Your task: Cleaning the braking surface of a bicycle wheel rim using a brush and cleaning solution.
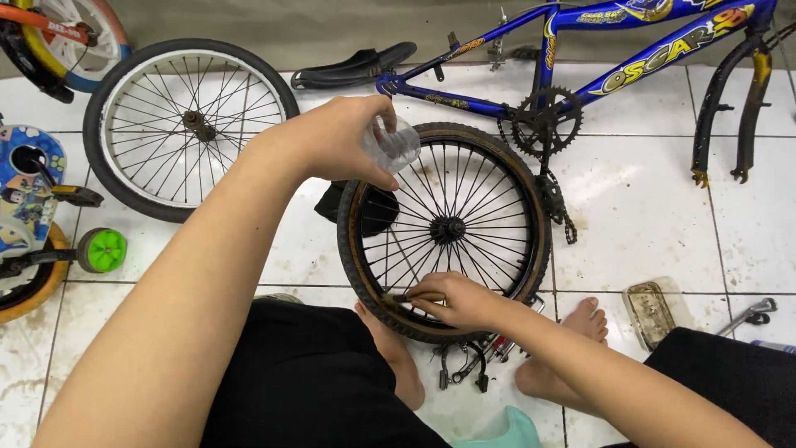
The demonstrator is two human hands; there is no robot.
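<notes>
Small spoked wheel (445,230) with a worn, brownish rubber tyre lies flat on the grimy white tile floor (647,207). Left hand (344,141) hovers over it, fingers wrapped around a crinkly clear plastic bottle (392,143). Right hand (452,299) pinches what looks like a small brush (396,297) against the rim.

A small spoked bicycle wheel with a worn black tyre (444,230) lies flat on the white tiles before me. I hold a crumpled clear plastic cup (391,143) tilted above its upper-left rim.
</notes>
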